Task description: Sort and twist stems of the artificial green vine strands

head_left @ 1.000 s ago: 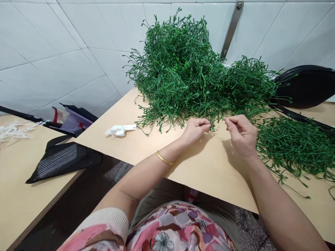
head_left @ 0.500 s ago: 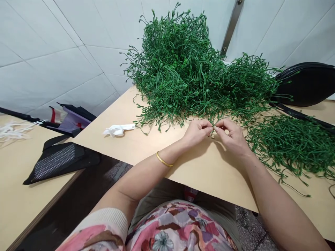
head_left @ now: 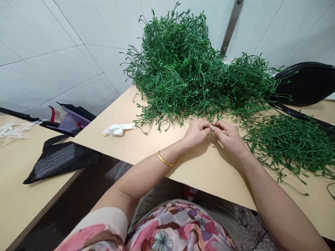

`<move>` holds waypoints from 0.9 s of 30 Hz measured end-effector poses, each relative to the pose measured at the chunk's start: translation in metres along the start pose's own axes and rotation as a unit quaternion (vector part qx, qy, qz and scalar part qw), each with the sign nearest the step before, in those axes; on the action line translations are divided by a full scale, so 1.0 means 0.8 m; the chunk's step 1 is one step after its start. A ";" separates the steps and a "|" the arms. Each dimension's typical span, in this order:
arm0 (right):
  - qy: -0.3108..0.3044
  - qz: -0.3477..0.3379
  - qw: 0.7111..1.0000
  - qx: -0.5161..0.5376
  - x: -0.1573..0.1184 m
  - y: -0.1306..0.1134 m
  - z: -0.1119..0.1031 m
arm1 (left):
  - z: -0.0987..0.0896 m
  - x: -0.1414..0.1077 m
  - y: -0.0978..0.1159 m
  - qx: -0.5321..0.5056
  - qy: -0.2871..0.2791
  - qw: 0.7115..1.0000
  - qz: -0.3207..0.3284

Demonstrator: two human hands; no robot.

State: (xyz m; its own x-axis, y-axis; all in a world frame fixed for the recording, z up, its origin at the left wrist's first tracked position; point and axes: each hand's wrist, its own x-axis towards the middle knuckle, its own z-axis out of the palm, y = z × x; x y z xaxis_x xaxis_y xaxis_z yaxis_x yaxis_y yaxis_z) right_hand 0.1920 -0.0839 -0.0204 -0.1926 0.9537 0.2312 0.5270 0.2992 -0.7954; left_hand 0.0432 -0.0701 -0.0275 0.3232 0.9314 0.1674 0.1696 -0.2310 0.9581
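Observation:
My left hand (head_left: pixel 197 132) and my right hand (head_left: pixel 228 136) meet fingertip to fingertip above the table, both pinched closed. Between them is a thin green plastic stem (head_left: pixel 212 140), its lower end curling down below the fingers; the rest of it is hidden by my fingertips. Just behind my hands rises a large tangled heap of green plastic stems (head_left: pixel 180 69) with small forked tips. To the right of my right hand lies a smaller, flatter pile of similar stems (head_left: pixel 293 146).
The pale wooden table (head_left: pixel 154 150) has a crumpled white tissue (head_left: pixel 115 130) at its left. A black bag (head_left: pixel 306 83) rests at the back right. On another table at left are white strips (head_left: pixel 18 129) and a black mesh-panelled item (head_left: pixel 57 162). Tiled wall behind.
My fingertips have shifted slightly and pressed closer together, the right thumb reaching a little further left. More of the stem's curled end now hangs below them. The piles look the same.

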 end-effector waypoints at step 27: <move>-0.281 -0.017 0.951 -0.130 -0.002 -0.001 -0.035 | -0.035 0.002 0.003 0.278 -0.116 0.950 0.081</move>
State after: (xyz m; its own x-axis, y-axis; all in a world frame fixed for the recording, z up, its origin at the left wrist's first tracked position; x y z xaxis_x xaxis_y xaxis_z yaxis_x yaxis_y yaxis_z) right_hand 0.2152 -0.0849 -0.0048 -0.5868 0.7976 -0.1399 0.6855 0.3973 -0.6101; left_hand 0.0178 -0.0616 -0.0182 0.5725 0.7987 0.1854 0.5445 -0.5394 0.6423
